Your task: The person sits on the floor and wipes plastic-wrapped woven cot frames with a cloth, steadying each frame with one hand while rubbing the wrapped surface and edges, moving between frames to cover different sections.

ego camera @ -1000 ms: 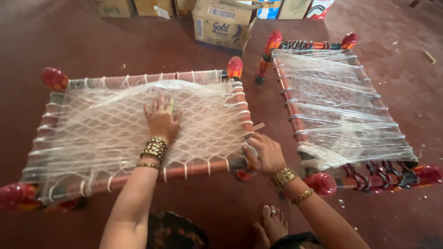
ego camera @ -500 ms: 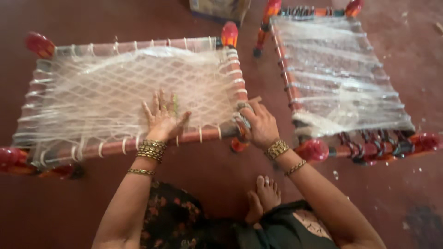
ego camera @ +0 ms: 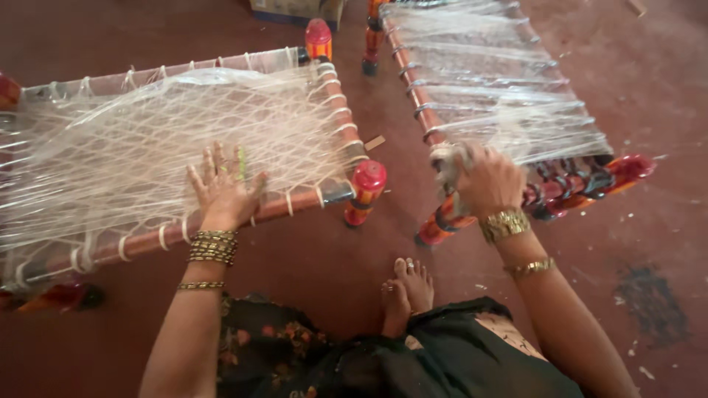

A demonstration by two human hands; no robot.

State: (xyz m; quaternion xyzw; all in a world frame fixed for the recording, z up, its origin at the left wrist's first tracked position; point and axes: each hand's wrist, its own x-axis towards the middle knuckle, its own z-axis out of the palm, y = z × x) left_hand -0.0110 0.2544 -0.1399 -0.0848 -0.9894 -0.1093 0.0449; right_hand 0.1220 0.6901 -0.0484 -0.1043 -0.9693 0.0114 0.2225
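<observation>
- A person sat on a dark red floor, seen from above, bare feet tucked in front of a dark floral garment.
- The left hand lay flat, fingers spread and gripping nothing, on the white woven string netting of a small cot frame with red painted legs, near that frame's near edge and towards its right corner.
- The right hand was closed around a bunch of white string, held just above the near left corner of a second small cot frame with orange and red rails.
- The second frame's long axis ran away from the person, up and slightly left; its netting lay beyond the clenched hand.
- The two frames sat side by side, apart, with a red-capped leg between the hands.
- The right hand was the nearer one to the second frame; the left was well apart from it.
- Gold bangles ringed both wrists.
</observation>
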